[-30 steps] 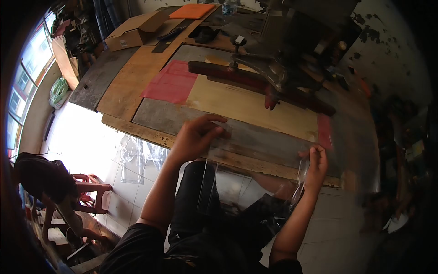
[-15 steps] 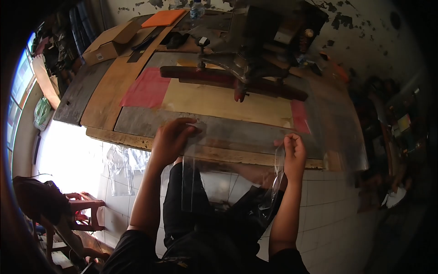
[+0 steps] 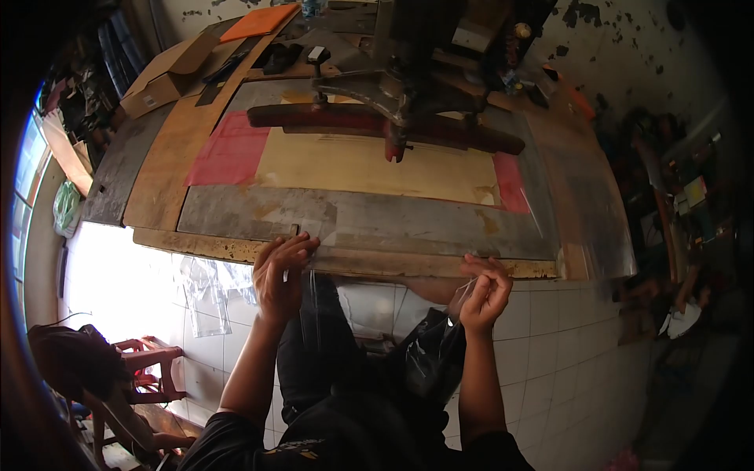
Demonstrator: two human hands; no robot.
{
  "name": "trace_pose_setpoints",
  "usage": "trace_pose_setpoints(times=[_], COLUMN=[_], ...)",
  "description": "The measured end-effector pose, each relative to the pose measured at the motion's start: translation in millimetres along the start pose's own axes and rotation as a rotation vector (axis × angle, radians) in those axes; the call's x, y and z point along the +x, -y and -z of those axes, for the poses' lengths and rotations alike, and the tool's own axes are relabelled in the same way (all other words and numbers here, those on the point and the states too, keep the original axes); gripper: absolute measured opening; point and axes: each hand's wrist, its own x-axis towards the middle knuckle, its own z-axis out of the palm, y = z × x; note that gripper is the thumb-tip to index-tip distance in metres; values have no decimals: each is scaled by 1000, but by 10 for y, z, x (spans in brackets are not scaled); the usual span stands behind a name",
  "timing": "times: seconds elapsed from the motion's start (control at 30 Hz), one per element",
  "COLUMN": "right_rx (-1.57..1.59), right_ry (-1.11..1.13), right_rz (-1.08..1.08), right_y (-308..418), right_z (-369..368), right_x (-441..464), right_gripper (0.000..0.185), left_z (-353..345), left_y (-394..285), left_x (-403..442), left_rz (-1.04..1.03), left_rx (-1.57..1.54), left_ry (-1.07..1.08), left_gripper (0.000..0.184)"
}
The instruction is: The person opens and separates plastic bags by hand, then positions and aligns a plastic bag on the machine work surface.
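A clear plastic sheet (image 3: 457, 303) hangs between my two hands in front of the worktable's near edge, sagging over my lap. My left hand (image 3: 283, 275) is closed on the sheet's left side, its fingertips by the table edge. On the other side, my right hand (image 3: 485, 297) pinches the sheet, which looks folded and shiny there. Beyond them on the grey plate (image 3: 361, 206) lies a yellow panel (image 3: 377, 166) between pink pieces (image 3: 228, 149). Above the panel is a dark red press bar (image 3: 338, 122).
A cardboard box (image 3: 169, 74) and an orange folder (image 3: 259, 22) lie at the back left. Clear plastic sheets (image 3: 208, 294) hang below the table's left side; more plastic (image 3: 609, 243) lies at the right. Another person (image 3: 118, 400) is at lower left near a red stool (image 3: 153, 365).
Both my hands have come lower and nearer to me with the plastic sheet, away from the plate. My right hand has also shifted left. The view has moved slightly.
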Motion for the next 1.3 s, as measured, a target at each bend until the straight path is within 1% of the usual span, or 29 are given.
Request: trace_pose_setpoints(times=[0.03,0.1,0.13,0.2,0.23,0.27,0.3,0.33,0.4,0.57,0.63,0.7,0.73,0.77,0.83,0.87,0.9,0.97,1.0,1.03,1.1,1.13,1.17,1.23,1.3], right_rx=[1,-65,-60,-133,-126,-172,-218,-210,-209,-201,-203,-66,-89,-87,-41,12,8,220,328,329,324,329,331,374,368], right_ry=[0,5,8,-34,-33,-54,-75,-75,-143,-179,-184,-184,-119,-127,45,21,19,39,11,11,27,-6,-4,-32,-52], right_rz=[-2,127,120,219,215,258,301,301,365,364,355,265,262,272,-52,-75,-69,-198,-305,-295,-421,-454,-447,-467,-486], right_y=[-4,18,-23,-134,-168,-203,-233,-255,-285,-332,-264,-167,-106,-26,148,234,319,499,614,717,891,969,976,972,1009], right_z=[-14,-51,-76,-119,-135,-153,-177,-206,-257,-312,-313,-311,-210,-108,82,114,170,296,332,372,420,405,403,398,371], right_x=[22,42,25,-29,-47,-57,-61,-57,-55,-77,-35,47,109,137,180,295,404,610,672,758,945,1013,1030,1054,1073], right_gripper=[14,16,16,16,16,16,16,16,17,18,18,17,16,16,14,12,12,10,11,11,13,15,15,16,17], left_z=[-23,-59,-70,-116,-136,-153,-175,-189,-202,-205,-187,-118,-74,-2,149,212,303,476,528,597,724,742,752,768,748], left_y=[21,56,79,110,129,162,198,227,243,235,193,122,98,86,49,-27,-122,-304,-339,-398,-521,-589,-599,-603,-639], left_x=[-20,-39,-52,-58,-67,-90,-117,-137,-151,-138,-109,-54,-17,-6,-4,63,132,326,419,477,569,611,620,631,665], left_rz=[-32,-64,-98,-124,-153,-151,-167,-183,-179,-196,-168,-145,-116,-124,-10,17,109,176,168,165,391,455,452,579,577], left_rx=[51,78,104,127,145,152,140,127,137,144,112,86,55,59,45,78,47,-109,-187,-187,-389,-435,-434,-485,-506], left_ry=[-17,-27,-39,-57,-83,-81,-95,-109,-114,-123,-116,-101,-84,-94,-36,-99,-75,-87,-93,-101,-6,-27,-34,-47,-96], left_gripper=[14,14,14,14,13,13,16,19,18,17,10,12,13,13,22,18,12,8,3,3,3,9,9,14,16])
